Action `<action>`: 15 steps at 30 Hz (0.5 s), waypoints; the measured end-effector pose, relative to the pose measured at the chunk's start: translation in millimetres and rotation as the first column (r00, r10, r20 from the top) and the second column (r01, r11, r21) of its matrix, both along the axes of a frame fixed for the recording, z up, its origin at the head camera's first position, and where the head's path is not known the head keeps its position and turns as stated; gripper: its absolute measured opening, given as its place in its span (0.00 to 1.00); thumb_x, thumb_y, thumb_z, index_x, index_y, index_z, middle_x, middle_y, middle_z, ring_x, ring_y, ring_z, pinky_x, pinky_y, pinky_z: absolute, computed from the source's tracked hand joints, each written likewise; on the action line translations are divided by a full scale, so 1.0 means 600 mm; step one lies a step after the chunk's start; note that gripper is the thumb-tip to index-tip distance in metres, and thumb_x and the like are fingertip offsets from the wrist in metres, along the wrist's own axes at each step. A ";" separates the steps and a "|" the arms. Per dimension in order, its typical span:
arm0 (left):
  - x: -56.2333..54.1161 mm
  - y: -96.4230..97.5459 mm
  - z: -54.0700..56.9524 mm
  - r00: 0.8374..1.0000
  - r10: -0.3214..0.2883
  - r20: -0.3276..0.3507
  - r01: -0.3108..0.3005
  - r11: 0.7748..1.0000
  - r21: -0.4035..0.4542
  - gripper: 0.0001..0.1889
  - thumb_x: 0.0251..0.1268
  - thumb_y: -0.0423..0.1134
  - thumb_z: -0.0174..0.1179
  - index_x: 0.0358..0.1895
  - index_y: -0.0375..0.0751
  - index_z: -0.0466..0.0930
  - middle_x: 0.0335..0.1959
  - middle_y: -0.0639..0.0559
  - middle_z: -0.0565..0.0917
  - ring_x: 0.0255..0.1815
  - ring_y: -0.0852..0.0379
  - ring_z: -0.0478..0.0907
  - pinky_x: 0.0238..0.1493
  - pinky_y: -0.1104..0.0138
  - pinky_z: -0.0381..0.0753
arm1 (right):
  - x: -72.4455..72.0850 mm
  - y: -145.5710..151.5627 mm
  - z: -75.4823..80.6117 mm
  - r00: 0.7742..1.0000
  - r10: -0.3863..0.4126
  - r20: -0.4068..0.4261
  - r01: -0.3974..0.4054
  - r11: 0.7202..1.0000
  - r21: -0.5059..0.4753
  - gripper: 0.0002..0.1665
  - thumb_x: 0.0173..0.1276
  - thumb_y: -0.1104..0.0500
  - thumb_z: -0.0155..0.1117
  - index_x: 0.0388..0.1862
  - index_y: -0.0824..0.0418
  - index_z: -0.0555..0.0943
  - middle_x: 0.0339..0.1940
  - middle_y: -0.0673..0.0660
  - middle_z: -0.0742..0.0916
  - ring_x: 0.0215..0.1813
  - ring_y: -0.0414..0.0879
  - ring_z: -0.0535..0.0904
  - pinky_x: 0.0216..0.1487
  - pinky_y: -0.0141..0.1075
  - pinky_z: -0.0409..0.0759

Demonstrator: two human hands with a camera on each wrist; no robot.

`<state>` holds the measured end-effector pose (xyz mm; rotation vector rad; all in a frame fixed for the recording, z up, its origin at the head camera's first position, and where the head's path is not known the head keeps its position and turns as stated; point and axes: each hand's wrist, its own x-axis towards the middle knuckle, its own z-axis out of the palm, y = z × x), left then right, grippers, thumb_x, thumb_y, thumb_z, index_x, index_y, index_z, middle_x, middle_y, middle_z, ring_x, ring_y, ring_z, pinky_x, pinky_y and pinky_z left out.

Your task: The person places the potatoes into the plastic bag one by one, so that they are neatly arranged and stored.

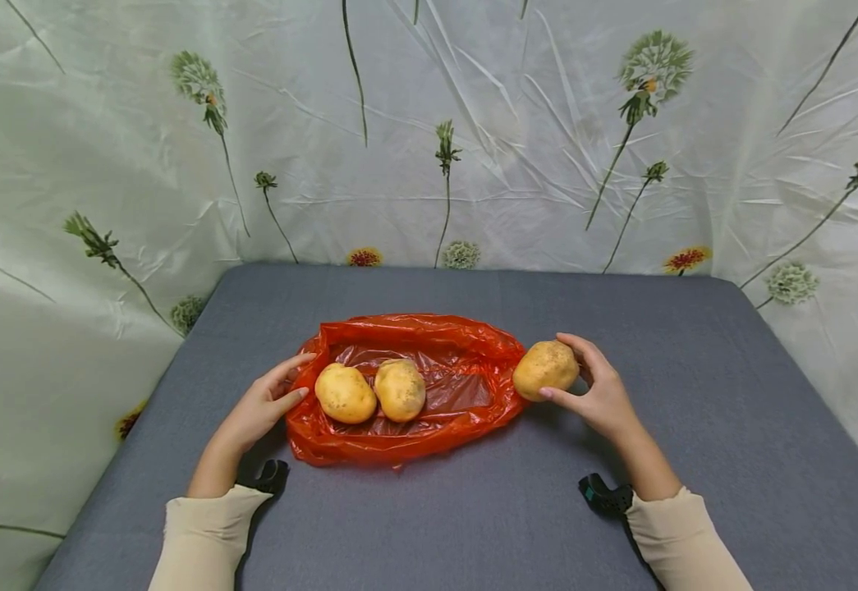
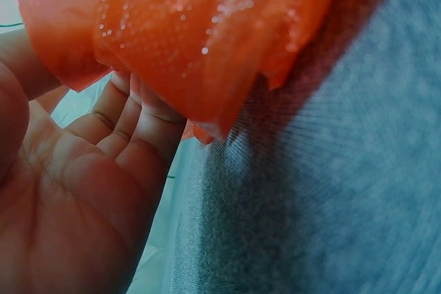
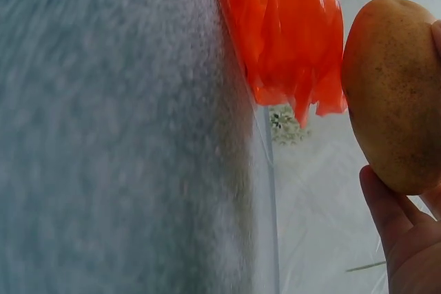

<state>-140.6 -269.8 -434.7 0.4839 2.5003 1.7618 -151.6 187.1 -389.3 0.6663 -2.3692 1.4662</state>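
Note:
A red plastic bag [image 1: 399, 447] lies spread with its mouth facing up. Inside, toward its left end, one potato [image 1: 345, 394] rests beside a second potato [image 1: 400, 390]. My left hand [image 1: 262, 406] touches the bag's left side, thumb and fingers spread apart; in the left wrist view the red plastic [image 2: 179, 39] hides its fingertips. At the bag's right end, my right hand [image 1: 597, 394] grips a third potato [image 1: 545, 369] between thumb and fingers. The right wrist view shows this potato [image 3: 393, 94] next to the bag's edge [image 3: 286, 39].
A grey cloth-covered table [image 1: 443, 525] lies under the bag. Behind it and along both sides hangs a pale, shiny curtain [image 1: 502, 148] printed with flowers. A black wrist strap shows at the left wrist [image 1: 272, 476] and another at the right wrist [image 1: 606, 495].

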 end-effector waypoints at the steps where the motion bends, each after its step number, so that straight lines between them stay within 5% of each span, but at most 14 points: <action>1: 0.000 0.000 0.000 1.000 0.000 0.000 0.000 1.000 -0.001 0.24 0.62 0.28 0.52 0.62 0.35 0.61 0.41 0.36 0.71 0.36 0.57 0.73 0.35 0.69 0.75 | 0.000 -0.002 0.000 1.000 0.000 0.001 0.000 1.000 0.001 0.43 0.37 0.79 0.71 0.57 0.77 0.65 0.53 0.70 0.72 0.50 0.35 0.69 0.50 0.22 0.65; 15: 0.002 0.003 0.003 1.000 -0.003 0.005 0.003 1.000 0.009 0.24 0.62 0.27 0.52 0.62 0.34 0.61 0.42 0.37 0.71 0.37 0.59 0.73 0.35 0.69 0.74 | -0.009 -0.034 0.007 0.998 0.050 0.023 -0.050 0.999 -0.010 0.44 0.38 0.76 0.73 0.57 0.75 0.66 0.54 0.69 0.72 0.53 0.40 0.68 0.51 0.24 0.65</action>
